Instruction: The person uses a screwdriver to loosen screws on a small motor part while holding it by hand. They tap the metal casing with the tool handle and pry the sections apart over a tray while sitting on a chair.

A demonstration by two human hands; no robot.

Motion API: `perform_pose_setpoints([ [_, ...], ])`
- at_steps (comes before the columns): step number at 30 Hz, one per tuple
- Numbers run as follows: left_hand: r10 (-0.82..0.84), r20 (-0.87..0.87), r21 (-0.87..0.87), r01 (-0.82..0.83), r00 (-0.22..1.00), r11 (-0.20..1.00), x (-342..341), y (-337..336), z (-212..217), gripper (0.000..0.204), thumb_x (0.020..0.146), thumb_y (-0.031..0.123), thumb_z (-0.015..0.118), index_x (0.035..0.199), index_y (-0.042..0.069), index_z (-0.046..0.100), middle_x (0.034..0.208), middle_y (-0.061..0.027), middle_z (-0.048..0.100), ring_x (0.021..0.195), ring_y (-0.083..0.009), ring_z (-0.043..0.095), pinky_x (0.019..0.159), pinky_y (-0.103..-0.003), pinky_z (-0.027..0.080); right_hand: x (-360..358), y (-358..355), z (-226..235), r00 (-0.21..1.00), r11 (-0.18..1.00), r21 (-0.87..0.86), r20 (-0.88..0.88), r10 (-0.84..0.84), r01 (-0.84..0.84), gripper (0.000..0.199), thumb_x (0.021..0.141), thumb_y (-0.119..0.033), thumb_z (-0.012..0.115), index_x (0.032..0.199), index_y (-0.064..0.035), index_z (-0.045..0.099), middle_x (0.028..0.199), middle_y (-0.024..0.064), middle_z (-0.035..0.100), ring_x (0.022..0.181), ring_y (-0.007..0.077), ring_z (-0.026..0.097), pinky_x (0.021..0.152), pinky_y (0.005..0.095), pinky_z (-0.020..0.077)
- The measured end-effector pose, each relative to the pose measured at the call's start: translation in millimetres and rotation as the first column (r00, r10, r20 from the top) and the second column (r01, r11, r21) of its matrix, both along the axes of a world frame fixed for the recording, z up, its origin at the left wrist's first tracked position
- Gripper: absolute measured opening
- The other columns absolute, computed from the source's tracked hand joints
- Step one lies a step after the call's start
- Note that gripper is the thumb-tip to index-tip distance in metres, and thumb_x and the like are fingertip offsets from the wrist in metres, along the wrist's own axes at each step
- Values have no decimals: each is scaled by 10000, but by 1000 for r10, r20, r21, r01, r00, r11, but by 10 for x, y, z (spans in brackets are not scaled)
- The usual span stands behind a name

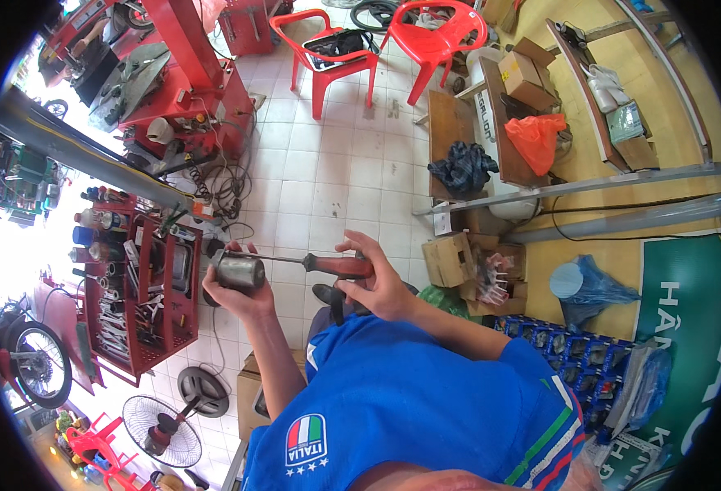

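Observation:
A grey metal cylinder (240,272), perhaps a small motor, rests in my left hand (251,301), whose fingers curl round its underside and far end. My right hand (381,285) grips the red and black handle of a screwdriver (340,266), with the index finger raised over it. Its thin shaft points left, and the tip reaches the upper edge of the cylinder. Whether the tip touches or sits in a slot is too small to tell. A dark strip (337,306) hangs just below my right hand; its kind is unclear.
Left of my hands stands a red tool cart (144,323) full of wrenches and sockets. A fan (162,430) is at the lower left. Red plastic chairs (434,41) stand ahead on the tiled floor. Cardboard boxes (449,260) and a metal rack (573,186) line the right side.

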State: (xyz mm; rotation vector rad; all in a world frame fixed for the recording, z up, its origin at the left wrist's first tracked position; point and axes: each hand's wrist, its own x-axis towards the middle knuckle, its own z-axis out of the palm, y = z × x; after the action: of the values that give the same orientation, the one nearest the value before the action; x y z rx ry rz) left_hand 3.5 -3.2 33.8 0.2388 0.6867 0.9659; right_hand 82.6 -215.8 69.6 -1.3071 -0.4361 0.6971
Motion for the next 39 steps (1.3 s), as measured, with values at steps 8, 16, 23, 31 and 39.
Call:
perform_pose_setpoints([
  [8, -30, 38, 32, 29, 999, 999, -45, -48, -13, 405, 925, 344, 460, 1152, 17, 535, 1075, -117, 612, 1071, -209, 599, 1020, -469, 454, 186, -44, -208, 983, 956, -244, -127, 136, -164, 550, 957, -65, 628, 1426, -81, 341, 1175, 126, 598, 840, 136, 650, 622, 256, 526],
  [16, 11, 80, -49, -7, 997, 999, -131, -55, -98, 350, 913, 330, 500, 1089, 30, 542, 1022, -114, 629, 1061, -228, 608, 1044, -492, 446, 81, -22, -110, 988, 982, -150, -121, 93, -111, 448, 1013, -214, 572, 1358, -2, 382, 993, 109, 666, 625, 81, 579, 517, 232, 504],
  [23, 60, 97, -75, -52, 993, 996, -144, -56, -36, 378, 901, 306, 534, 1106, -10, 510, 1054, -126, 592, 1056, -243, 615, 1034, -478, 461, -27, 59, -141, 970, 996, -89, 241, 24, -3, 441, 1033, -194, 520, 1415, -41, 365, 832, 81, 640, 600, 71, 565, 492, 220, 473],
  [31, 42, 67, -39, -40, 997, 998, -73, -109, 34, 333, 907, 321, 517, 1059, 25, 538, 1045, -108, 603, 1069, -242, 595, 1042, -487, 452, 329, -116, -212, 921, 924, -197, -287, 264, -327, 496, 991, -112, 581, 1429, -80, 352, 1208, 152, 552, 794, 105, 617, 560, 225, 474],
  [39, 33, 133, -44, -27, 991, 999, -79, -35, -111, 415, 900, 302, 523, 1145, -32, 499, 1055, -158, 603, 1046, -266, 613, 1021, -479, 473, 33, 46, -60, 989, 997, -83, 144, 23, -11, 421, 998, -99, 561, 1380, -42, 393, 1013, 112, 592, 629, 95, 560, 561, 226, 478],
])
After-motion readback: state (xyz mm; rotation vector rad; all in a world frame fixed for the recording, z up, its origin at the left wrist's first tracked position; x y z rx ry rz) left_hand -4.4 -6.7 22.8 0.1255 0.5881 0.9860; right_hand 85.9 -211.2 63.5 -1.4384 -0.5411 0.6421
